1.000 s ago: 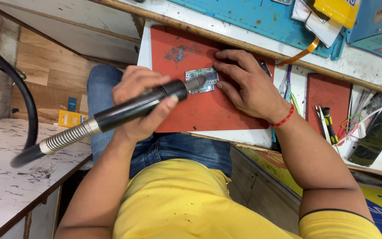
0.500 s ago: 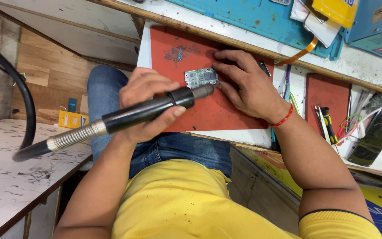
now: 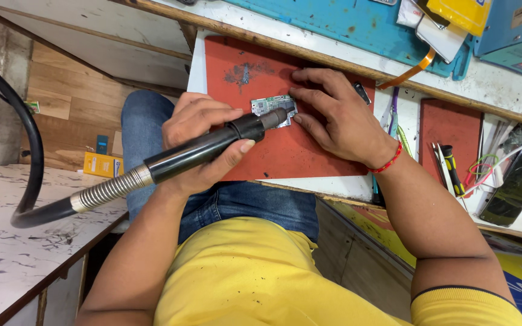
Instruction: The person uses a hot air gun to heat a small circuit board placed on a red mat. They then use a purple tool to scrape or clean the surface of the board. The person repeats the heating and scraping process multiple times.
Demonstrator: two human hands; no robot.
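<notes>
My left hand [image 3: 197, 139] grips a black hot-air handpiece [image 3: 203, 151] with a ribbed metal collar and a thick black hose [image 3: 28, 157]. Its nozzle tip lies over a small green-and-silver circuit board [image 3: 267, 105]. The board rests on a red work mat [image 3: 297, 157] at the desk's front. My right hand [image 3: 339, 124], with a red thread band at the wrist, presses its fingertips on the board's right edge and holds it flat on the mat.
A second red mat [image 3: 445, 130] lies to the right, with screwdrivers [image 3: 451, 166], rubber bands and a dark phone [image 3: 518, 181] beside it. A blue mat [image 3: 357, 21] and an orange flex cable [image 3: 409, 72] sit behind. A white marbled surface [image 3: 13, 253] is at my left.
The handpiece has shifted to the right, so its nozzle has moved from the board's left edge to over the board. My right hand stays pressed on the board.
</notes>
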